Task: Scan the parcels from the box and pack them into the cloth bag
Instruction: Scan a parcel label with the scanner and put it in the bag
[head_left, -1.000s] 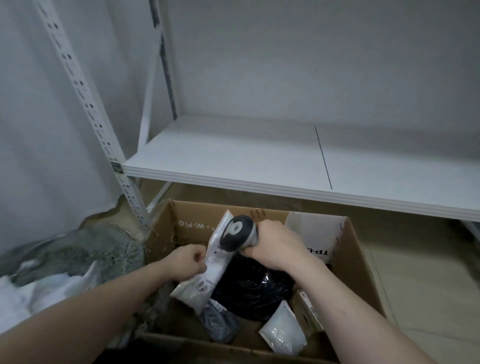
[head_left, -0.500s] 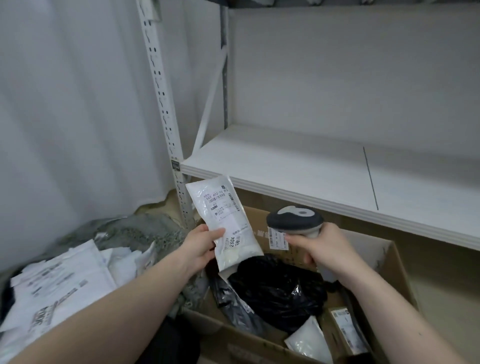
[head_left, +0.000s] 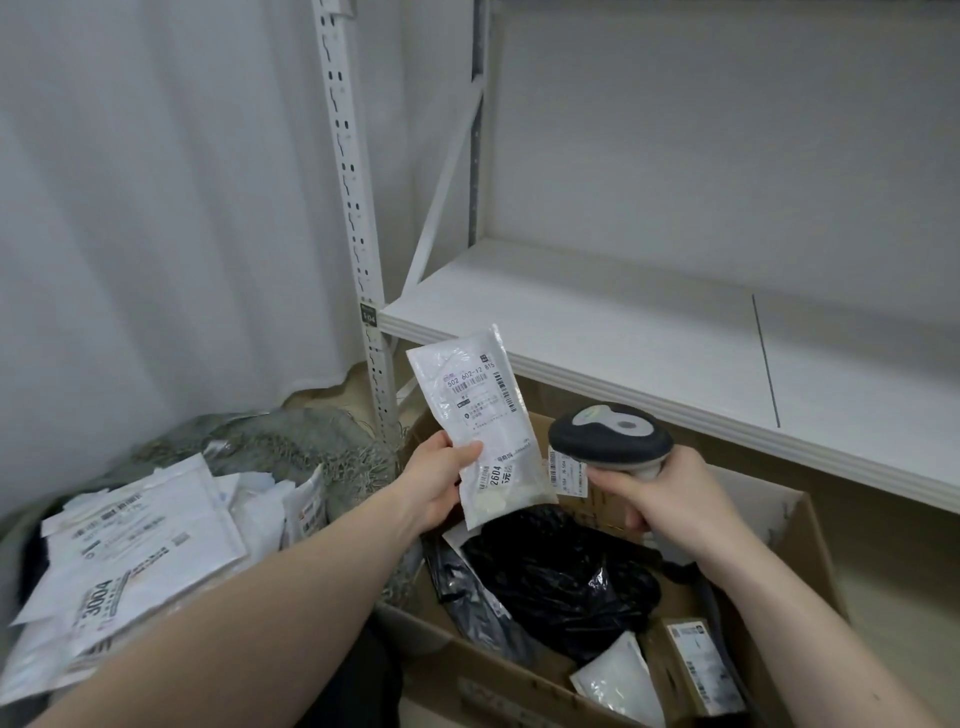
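Observation:
My left hand (head_left: 439, 480) grips a white parcel pouch (head_left: 480, 415) by its lower left edge and holds it upright, label facing me, above the cardboard box (head_left: 452, 660). My right hand (head_left: 662, 493) grips a grey and black barcode scanner (head_left: 610, 441) just right of the pouch, its head level with the pouch's lower half. Inside the box lie a black plastic parcel (head_left: 561, 577), a small white pouch (head_left: 618, 686) and a small brown carton (head_left: 698, 660). The grey cloth bag (head_left: 291, 441) sits at the left, with several white parcels (head_left: 135, 545) in it.
A white metal shelf (head_left: 649, 338) juts out above the far side of the box, its perforated upright (head_left: 358, 234) standing between box and bag. A white curtain (head_left: 156, 208) hangs behind the bag.
My left hand lifted the white pouch out of the box and turned its label toward me. My right hand drew the scanner back to the right of it. My view swung left, showing the bag.

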